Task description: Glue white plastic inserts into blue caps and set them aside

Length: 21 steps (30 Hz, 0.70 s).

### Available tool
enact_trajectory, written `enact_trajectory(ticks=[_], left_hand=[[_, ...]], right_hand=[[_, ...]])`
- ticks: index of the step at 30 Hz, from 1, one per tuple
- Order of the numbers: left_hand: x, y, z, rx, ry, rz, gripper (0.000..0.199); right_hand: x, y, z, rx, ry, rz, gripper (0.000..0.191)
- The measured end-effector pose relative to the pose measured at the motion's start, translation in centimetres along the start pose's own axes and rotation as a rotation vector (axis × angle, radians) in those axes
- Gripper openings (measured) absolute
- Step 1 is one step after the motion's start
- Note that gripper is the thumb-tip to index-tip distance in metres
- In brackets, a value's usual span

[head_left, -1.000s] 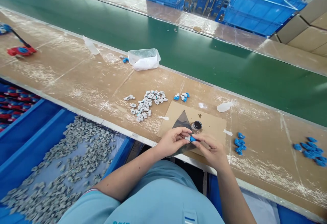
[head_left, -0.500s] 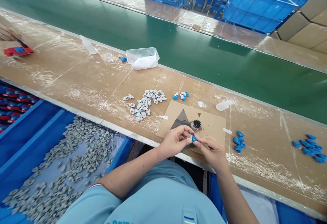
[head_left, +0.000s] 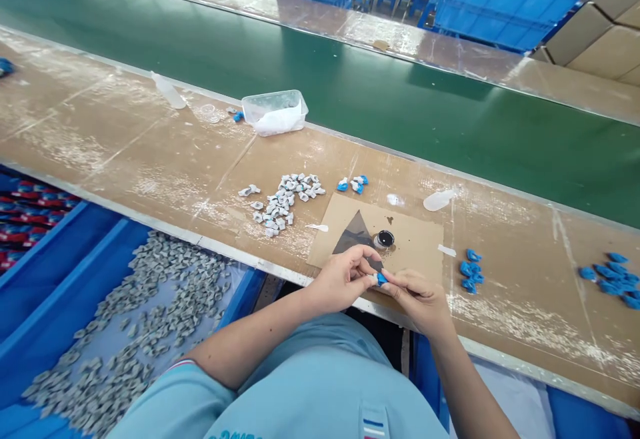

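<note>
Both hands meet at the front edge of a cardboard sheet (head_left: 420,232). My left hand (head_left: 345,279) pinches the pale side of a small blue and white piece (head_left: 381,279). From the other side, my right hand (head_left: 419,297) has its fingertips closed on the same piece's blue part. Just beyond the fingers lie a dark triangular sheet (head_left: 353,232) and a small round pot of black liquid (head_left: 385,239). A pile of grey-white pieces (head_left: 280,205) sits left of the cardboard, and a few blue and white pieces (head_left: 357,185) lie behind it.
Blue pieces (head_left: 470,271) lie right of the cardboard, with more (head_left: 611,277) farther right. A clear tub (head_left: 276,113) and a white bottle (head_left: 169,90) stand by the green belt (head_left: 320,69). A blue bin (head_left: 60,292) of grey pieces is at lower left.
The blue and white piece has tilted slightly between my fingers. At the far left, another person's hand and a red and blue object have left the view, as the view shifted slightly.
</note>
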State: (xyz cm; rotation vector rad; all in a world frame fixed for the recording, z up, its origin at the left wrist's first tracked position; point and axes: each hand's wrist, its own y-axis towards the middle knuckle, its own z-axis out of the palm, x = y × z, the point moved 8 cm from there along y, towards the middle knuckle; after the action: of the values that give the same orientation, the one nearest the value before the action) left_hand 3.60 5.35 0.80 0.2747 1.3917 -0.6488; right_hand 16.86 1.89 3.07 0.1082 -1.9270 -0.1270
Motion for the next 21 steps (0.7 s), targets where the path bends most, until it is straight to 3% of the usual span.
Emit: enact_trajectory(ticks=[7, 14, 16, 18, 21], left_hand=[[0.3, -0.6, 0.4, -0.032, 0.044, 0.012, 0.027], [0.7, 0.9, 0.2, 0.012, -0.054, 0.007, 0.028], [0.3, 1.7, -1.5, -0.042, -0.012, 0.038, 0.027], [-0.5, 2.8, -4.2, -0.166, 0.077, 0.085, 0.024], [-2.3, 4.7, -8.2, -0.378, 0.295, 0.142, 0.018]], right_hand=[[-0.2, -0.7, 0.0, -0.003, -0.021, -0.042, 0.019], [0.7, 0.1, -0.7, 0.02, -0.143, -0.103, 0.022], [0.6, 0.4, -3.3, -0.069, -0.287, -0.107, 0.02], [-0.2, 0.3, -7.7, -0.283, -0.494, -0.052, 0.021], [-3.3, -0.3, -14.3, -0.472, -0.811, 0.191, 0.031]])
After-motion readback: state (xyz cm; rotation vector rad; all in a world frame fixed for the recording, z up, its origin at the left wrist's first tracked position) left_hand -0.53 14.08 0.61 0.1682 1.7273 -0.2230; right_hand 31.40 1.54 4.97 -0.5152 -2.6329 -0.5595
